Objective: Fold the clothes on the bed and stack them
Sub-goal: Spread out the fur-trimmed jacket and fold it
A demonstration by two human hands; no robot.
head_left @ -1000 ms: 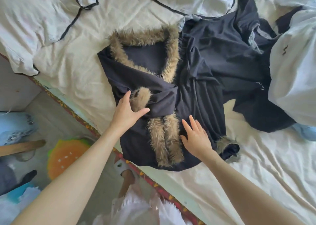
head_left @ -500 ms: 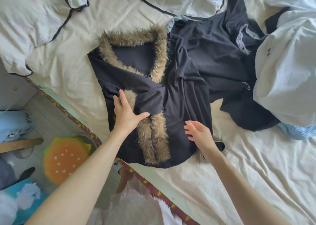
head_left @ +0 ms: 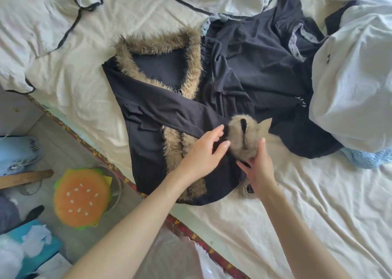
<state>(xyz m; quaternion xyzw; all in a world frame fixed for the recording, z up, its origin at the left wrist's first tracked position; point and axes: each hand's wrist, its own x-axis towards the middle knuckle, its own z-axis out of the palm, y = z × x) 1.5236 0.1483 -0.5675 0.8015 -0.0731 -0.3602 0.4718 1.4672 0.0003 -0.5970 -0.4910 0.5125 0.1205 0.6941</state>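
On the floor at far left, a round orange burger-shaped cushion sits just beside the bed's patterned red edge, which runs diagonally down toward the bottom centre of the frame. A white cover with black piping lies crumpled across the upper left of the cream bed sheet, with a bare strip of sheet between it and the clothing.

At centre, a dark navy jacket with tan fur trim lies flat on the sheet, its hem close to the bed's near edge and its fur collar toward the far side. One sleeve is folded across the front. The left hand rests on that sleeve near its end, fingers loosely curled and pressing the cloth, thumb apart. Just beside it, the right hand grasps the tan fur cuff, fingers wrapped beneath it and the thumb up along its side. A second fur cuff pokes out under the right wrist.

Behind the jacket, a second dark navy garment sprawls unfolded, touching the collar. At right, a large white bundle of cloth overlaps it, and a pale blue knit piece shows beneath. The lower right of the sheet lies open and wrinkled.
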